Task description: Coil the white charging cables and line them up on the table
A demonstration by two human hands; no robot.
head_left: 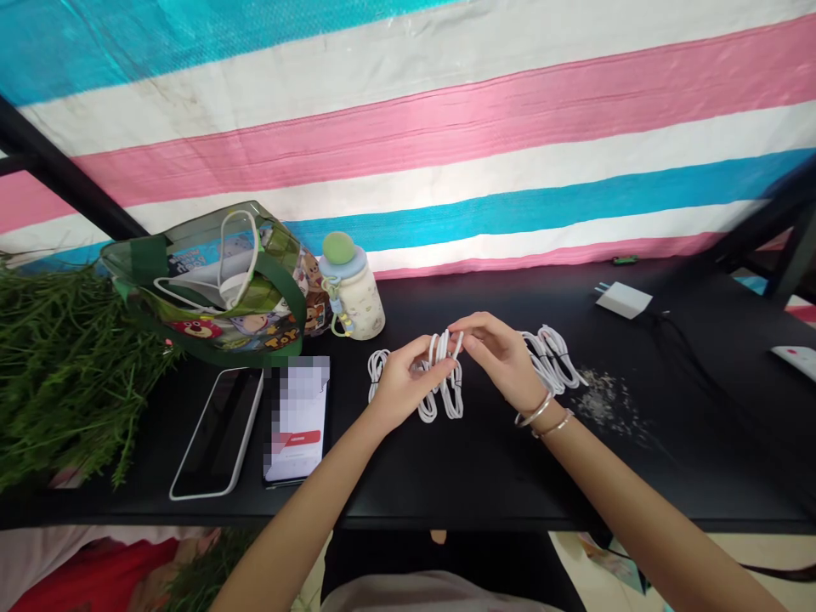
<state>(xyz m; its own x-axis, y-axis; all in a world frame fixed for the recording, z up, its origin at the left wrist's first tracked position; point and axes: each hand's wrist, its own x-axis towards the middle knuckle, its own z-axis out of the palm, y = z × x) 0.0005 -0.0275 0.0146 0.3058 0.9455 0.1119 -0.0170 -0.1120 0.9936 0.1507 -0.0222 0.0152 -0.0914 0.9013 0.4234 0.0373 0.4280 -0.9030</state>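
Note:
A bundled white cable (441, 347) is gripped between the thumb and fingers of my left hand (405, 382), just over the black table. My right hand (501, 353) meets it from the right, thumb and forefinger pinched at the cable's end. Below my hands lies another coiled white cable (451, 401), partly covered by my left fingers. Left of my left hand, part of a further coil (376, 371) shows. Beside my right wrist rest more white coiled cables (553, 361), bound with dark ties.
A clear green bag (210, 327), a bottle (363, 306) and two phones, one white-cased (220, 433) and one lit (298, 416), stand or lie left. Green foliage (57, 365) crowds the left edge. To the right are a white charger (623, 300), pale crumbs (605, 399) and a black cord (694, 361).

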